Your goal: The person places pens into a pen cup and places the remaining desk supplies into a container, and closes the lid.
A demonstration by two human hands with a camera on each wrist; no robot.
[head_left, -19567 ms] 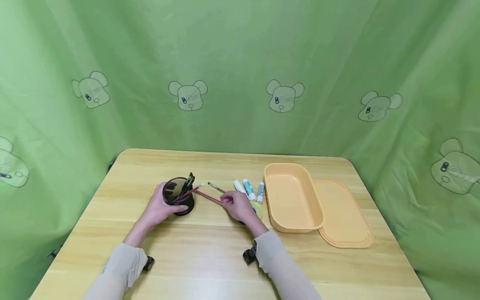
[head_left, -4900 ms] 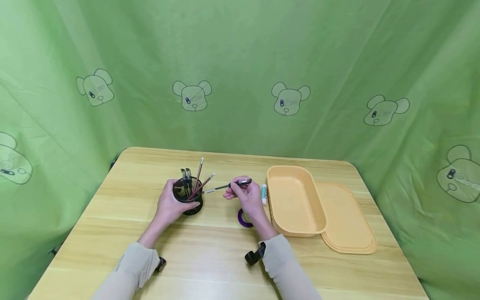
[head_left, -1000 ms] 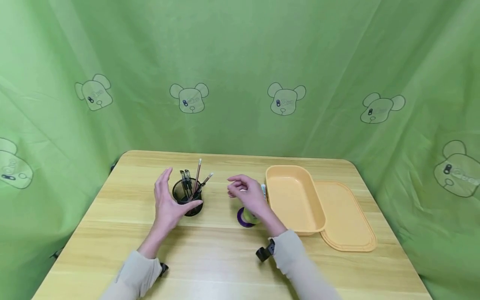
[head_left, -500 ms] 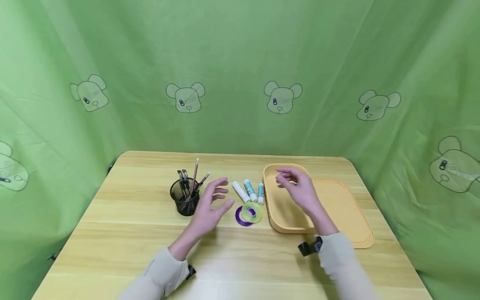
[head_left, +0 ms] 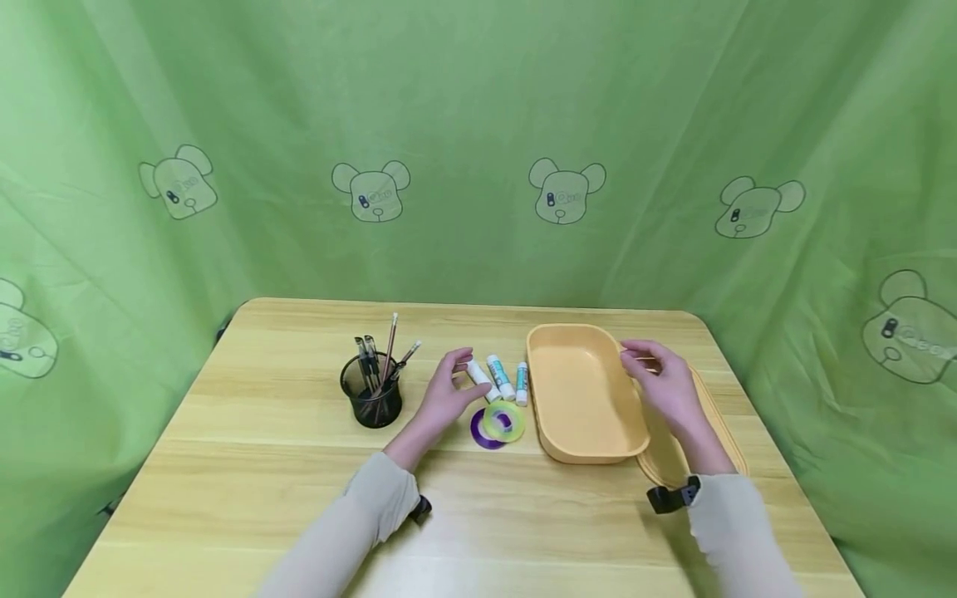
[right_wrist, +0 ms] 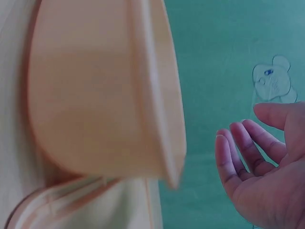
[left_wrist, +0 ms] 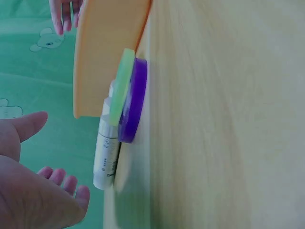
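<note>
My left hand (head_left: 449,394) is at the left side of the glue sticks, thumb and fingers apart and nothing held. One white glue stick (head_left: 478,374) lies between its fingertips and thumb in the head view; two teal-labelled glue sticks (head_left: 501,378) lie to its right. In front of them a yellow-green tape roll (head_left: 512,428) overlaps a purple tape roll (head_left: 478,434). My right hand (head_left: 665,386) hovers by the right rim of an orange box (head_left: 583,444), fingers loosely bent and empty. Beneath it lies the orange lid (head_left: 715,407), partly hidden.
A black mesh pen holder (head_left: 374,409) stands left of my left hand, with pens (head_left: 368,357) and pencils (head_left: 391,340) upright in it. The wooden table (head_left: 262,415) is bounded by a green curtain (head_left: 463,257) at the back and sides.
Since the earliest frames, the loose pencil and pens have gone into the pen holder. Lately my left hand left the holder for the glue sticks; my right hand moved across to the box's right side.
</note>
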